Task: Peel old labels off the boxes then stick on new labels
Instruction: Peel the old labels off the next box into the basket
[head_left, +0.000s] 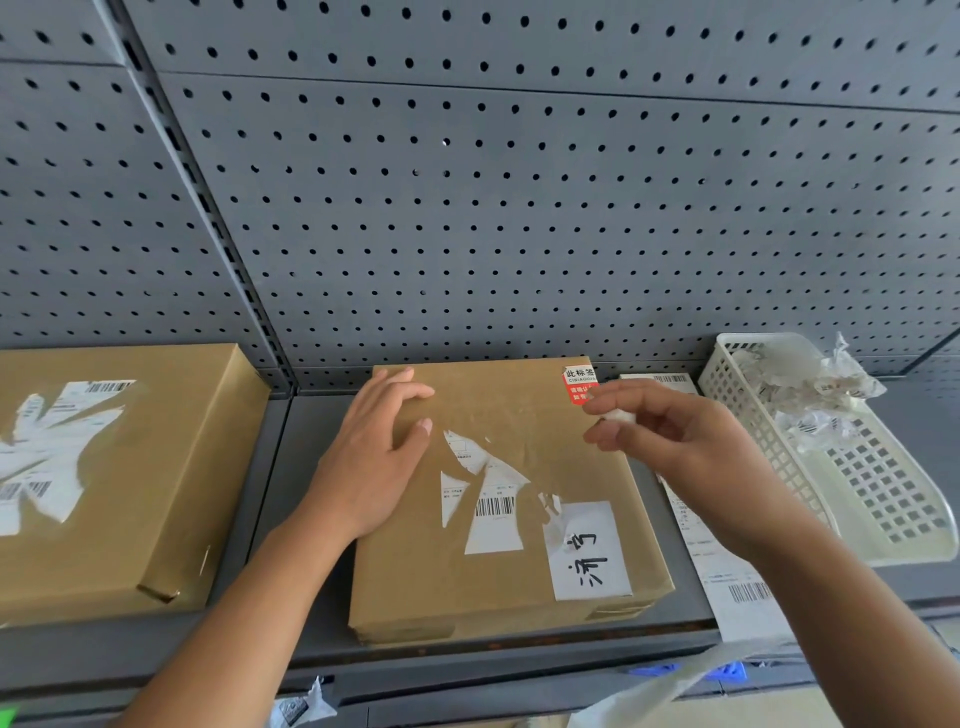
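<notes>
**Peeling in pieces: scrap in the right grip, remnants on the box**

We have the left grip (371, 457) released, fingers flat on the top-left of the middle box (415, 582), pressing it onto the shelf (311, 431). The right grip (675, 441) pinches 1 small white scrap (618, 414) above the box's far right corner, near the red sticker (577, 384). Torn label remnants (493, 506) cling to the box's centre, just beside a handwritten label (589, 551). The white basket (883, 551), holding crumpled scraps, sits to the right, apart from the box.

We judge the old label shreds easily, so a steep or hurried pull may rip it again or lift the cardboard's skin. The scrap's glue may cling to our fingers and miss the basket. A careless swipe could catch the handwritten label's corner, which looks lifted.
</notes>
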